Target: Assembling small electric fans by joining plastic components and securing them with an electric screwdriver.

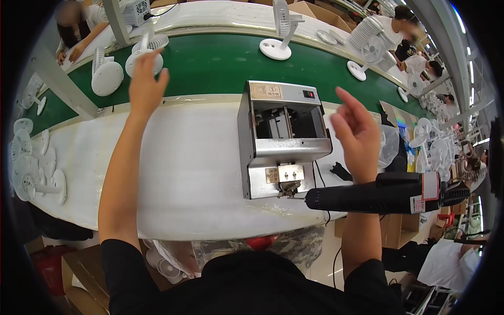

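My left hand [146,86] stretches out over the near edge of the green conveyor belt [210,65], fingers apart. Its fingertips overlap a small white desk fan [129,65] lying on the belt; whether they touch it I cannot tell. A second white fan [107,79] lies just left of it, round base toward me. Over the right of the bench, my right hand [359,137] is raised with fingers loosely spread and nothing in them. Beside it stands a metal screw feeder [286,148] with a red-lit switch. A black electric screwdriver [362,198] crosses above my right forearm, its tip pointing at the feeder.
More white fans stand on the belt, one upright fan [278,47] among them. Several fans [39,168] crowd the left end of the white bench [184,173]. Grey posts [65,86] rise by the belt. Cardboard boxes [84,273] sit below. Other people work across the belt.
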The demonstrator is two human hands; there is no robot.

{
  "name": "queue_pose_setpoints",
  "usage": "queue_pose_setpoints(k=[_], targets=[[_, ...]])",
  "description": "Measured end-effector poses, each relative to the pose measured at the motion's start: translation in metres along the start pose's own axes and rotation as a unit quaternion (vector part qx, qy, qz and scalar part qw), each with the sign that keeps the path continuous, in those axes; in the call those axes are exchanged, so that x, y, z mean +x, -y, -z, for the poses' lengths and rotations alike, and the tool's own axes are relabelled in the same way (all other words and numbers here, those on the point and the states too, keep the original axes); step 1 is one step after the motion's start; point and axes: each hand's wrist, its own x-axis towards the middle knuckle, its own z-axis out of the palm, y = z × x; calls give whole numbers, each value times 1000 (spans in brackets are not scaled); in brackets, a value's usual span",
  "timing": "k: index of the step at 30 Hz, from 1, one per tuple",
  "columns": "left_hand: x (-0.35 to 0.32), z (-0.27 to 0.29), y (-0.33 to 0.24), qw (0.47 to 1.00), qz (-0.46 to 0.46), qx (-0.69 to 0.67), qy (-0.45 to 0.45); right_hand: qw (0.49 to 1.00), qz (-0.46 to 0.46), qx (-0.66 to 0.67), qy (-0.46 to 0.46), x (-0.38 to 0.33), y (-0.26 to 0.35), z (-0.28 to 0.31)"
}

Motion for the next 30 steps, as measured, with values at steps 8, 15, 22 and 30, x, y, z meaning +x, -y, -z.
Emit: queue_pose_setpoints(k=[8,15,22,30], targets=[[35,-88,-80,945,-154,-77,279,976,-135,123,-116,-95,-21,20],[94,-223,-134,926,-317,9,204,970,-115,211,-37,-122,-6,36],[91,-258,-158,953,-188,-3,238,969,7,242,-56,-117,7,27],[88,-166,-99,985,-147,-60,72,948,122,263,128,-81,35,21]])
